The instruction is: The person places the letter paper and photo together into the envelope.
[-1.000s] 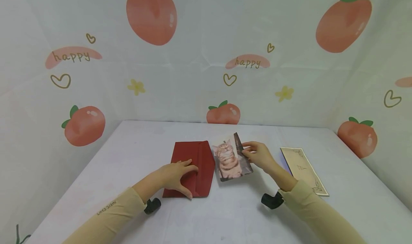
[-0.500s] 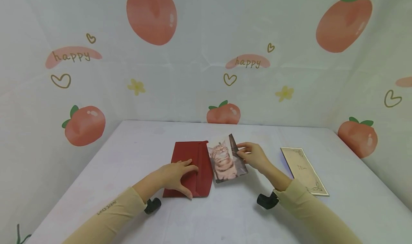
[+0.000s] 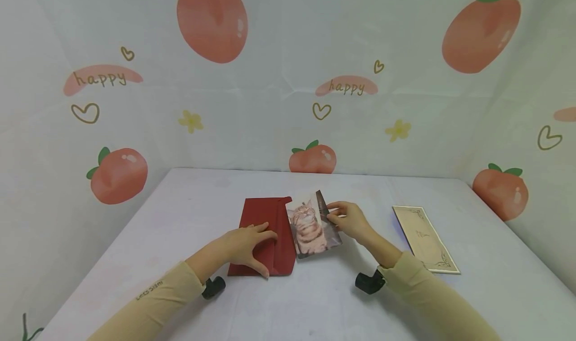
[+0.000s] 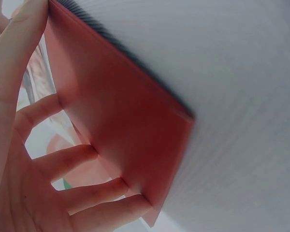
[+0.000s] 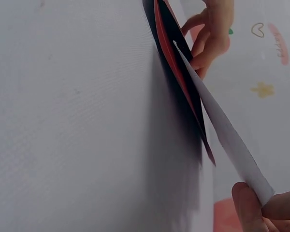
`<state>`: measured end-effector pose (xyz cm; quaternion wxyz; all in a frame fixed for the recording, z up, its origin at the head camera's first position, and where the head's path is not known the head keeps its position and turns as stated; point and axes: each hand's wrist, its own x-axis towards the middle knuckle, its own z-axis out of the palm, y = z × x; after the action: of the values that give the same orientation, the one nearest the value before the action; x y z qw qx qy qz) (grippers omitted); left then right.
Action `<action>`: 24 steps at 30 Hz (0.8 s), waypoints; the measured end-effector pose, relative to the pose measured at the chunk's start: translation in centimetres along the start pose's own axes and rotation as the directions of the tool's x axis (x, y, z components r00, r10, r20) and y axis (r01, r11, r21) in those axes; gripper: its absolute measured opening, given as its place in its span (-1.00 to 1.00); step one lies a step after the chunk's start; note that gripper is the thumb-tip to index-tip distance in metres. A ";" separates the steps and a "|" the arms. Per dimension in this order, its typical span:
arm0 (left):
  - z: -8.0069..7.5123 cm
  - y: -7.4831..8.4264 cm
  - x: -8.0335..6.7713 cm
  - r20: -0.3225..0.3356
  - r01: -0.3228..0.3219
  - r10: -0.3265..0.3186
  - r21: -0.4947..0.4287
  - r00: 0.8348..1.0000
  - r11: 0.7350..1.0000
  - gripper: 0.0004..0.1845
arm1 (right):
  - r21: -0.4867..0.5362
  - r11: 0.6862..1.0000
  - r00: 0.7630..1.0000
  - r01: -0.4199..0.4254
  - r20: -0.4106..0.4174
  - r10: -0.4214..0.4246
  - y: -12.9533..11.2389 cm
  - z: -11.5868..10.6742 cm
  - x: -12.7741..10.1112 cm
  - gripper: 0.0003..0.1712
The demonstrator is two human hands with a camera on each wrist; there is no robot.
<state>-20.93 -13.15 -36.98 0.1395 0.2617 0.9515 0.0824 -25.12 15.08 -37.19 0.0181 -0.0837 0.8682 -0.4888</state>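
Near the middle of the bench, the left hand presses flat on the red envelope while the right hand pinches the thin, bendy cat photo by its right edge, at the envelope's opening.

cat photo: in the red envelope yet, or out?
Partly in. The cat photo has its left edge in the red envelope mouth; most sticks out, pinched by the right hand.

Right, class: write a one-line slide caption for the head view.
Left hand holds red envelope; right hand slides cat photo in.
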 end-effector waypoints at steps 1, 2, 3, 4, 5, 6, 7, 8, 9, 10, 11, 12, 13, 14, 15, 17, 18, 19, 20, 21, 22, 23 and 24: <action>0.0 0.0 0.0 0.000 0.000 0.000 0.000 1.000 1.000 -0.12 | -0.002 1.000 1.000 0.001 0.001 -0.001 0.0 0.1 0.0 -0.66; 0.0 0.0 0.0 0.000 0.000 0.000 0.000 1.000 1.000 -0.12 | 0.001 1.000 1.000 -0.008 0.000 0.008 0.0 0.1 0.0 -0.66; 0.0 0.0 0.0 0.000 0.001 -0.001 0.000 1.000 1.000 -0.12 | 0.002 1.000 1.000 -0.006 0.002 0.006 0.0 0.2 0.0 -0.66; 0.0 0.0 0.0 -0.001 0.002 -0.002 0.000 1.000 1.000 -0.12 | 0.002 1.000 1.000 -0.008 0.002 0.008 0.0 0.3 0.0 -0.66; 0.0 0.0 0.0 -0.001 0.003 -0.003 0.001 1.000 1.000 -0.12 | 0.001 1.000 1.000 -0.006 0.004 0.006 0.0 0.4 0.1 -0.66; 0.0 0.0 0.0 -0.001 0.004 -0.004 0.000 1.000 1.000 -0.12 | 0.001 1.000 1.000 -0.005 0.005 0.005 0.0 0.5 0.1 -0.66; 0.0 0.0 0.1 -0.001 0.005 -0.005 -0.001 1.000 1.000 -0.12 | -0.001 1.000 1.000 -0.004 0.007 0.004 0.1 0.6 0.1 -0.66; 0.0 0.0 0.0 -0.001 0.005 -0.005 -0.001 1.000 1.000 -0.12 | -0.002 1.000 1.000 -0.003 0.009 0.003 0.1 0.7 0.1 -0.66; 0.0 0.0 0.0 -0.002 0.005 -0.005 -0.002 1.000 1.000 -0.12 | -0.001 1.000 1.000 -0.003 0.011 0.003 0.1 0.7 0.2 -0.66; 0.1 -0.1 0.0 -0.003 0.002 -0.002 -0.002 1.000 1.000 -0.12 | 0.001 1.000 1.000 -0.002 0.015 0.002 0.1 0.8 0.2 -0.66; 0.1 -0.1 0.0 -0.004 -0.002 0.002 -0.003 1.000 1.000 -0.12 | 0.004 1.000 1.000 0.001 0.019 -0.001 0.1 0.9 0.2 -0.65; 0.1 -0.1 0.0 -0.004 -0.005 0.005 -0.005 1.000 1.000 -0.12 | 0.005 1.000 1.000 0.005 0.023 -0.005 0.2 0.9 0.2 -0.65; 0.1 -0.1 0.0 -0.005 -0.009 0.009 -0.007 1.000 1.000 -0.12 | 0.009 1.000 1.000 0.005 0.027 -0.005 0.2 1.0 0.2 -0.65; 0.1 -0.1 0.0 -0.006 -0.011 0.011 -0.009 1.000 1.000 -0.12 | 0.012 1.000 0.999 0.007 0.031 -0.007 0.1 1.0 0.2 -0.65; 0.1 -0.1 0.0 -0.006 -0.013 0.013 -0.009 1.000 1.000 -0.12 | 0.018 1.000 0.999 0.007 0.034 -0.008 0.1 1.1 0.2 -0.65; 0.1 -0.1 0.0 -0.004 -0.014 0.014 -0.009 1.000 1.000 -0.12 | 0.021 1.000 0.999 0.010 0.038 -0.011 0.1 1.2 0.2 -0.65; 0.1 -0.1 0.0 -0.002 -0.012 0.012 -0.008 1.000 1.000 -0.12 | 0.022 1.000 0.999 0.010 0.038 -0.011 0.1 1.2 0.2 -0.65; 0.0 -0.1 0.0 0.000 -0.009 0.009 -0.007 1.000 1.000 -0.12 | 0.025 1.000 0.999 0.007 0.038 -0.008 0.1 1.3 0.2 -0.65; 0.0 0.0 0.0 0.002 -0.006 0.006 -0.006 1.000 1.000 -0.12 | 0.024 1.000 0.999 0.007 0.037 -0.008 0.1 1.4 0.2 -0.65; 0.0 0.0 0.0 0.004 -0.003 0.003 -0.005 1.000 1.000 -0.12 | 0.024 1.000 0.999 0.006 0.036 -0.007 0.1 1.5 0.3 -0.65; 0.0 0.0 0.0 0.005 0.000 0.000 -0.006 1.000 1.000 -0.12 | 0.024 1.000 0.999 0.005 0.037 -0.005 0.2 1.6 0.3 -0.65; 0.0 0.1 0.0 0.006 0.002 -0.002 -0.006 1.000 1.000 -0.12 | 0.025 1.000 0.999 0.002 0.036 -0.003 0.2 1.7 0.4 -0.65; -0.1 0.1 0.0 0.006 0.005 -0.005 -0.007 1.000 1.000 -0.12 | 0.026 1.000 0.999 0.002 0.035 -0.003 0.2 1.7 0.4 -0.65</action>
<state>-20.90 -13.09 -36.90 0.1434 0.2593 0.9513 0.0846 -25.30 13.65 -38.22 0.0340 -0.0931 0.8612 -0.4985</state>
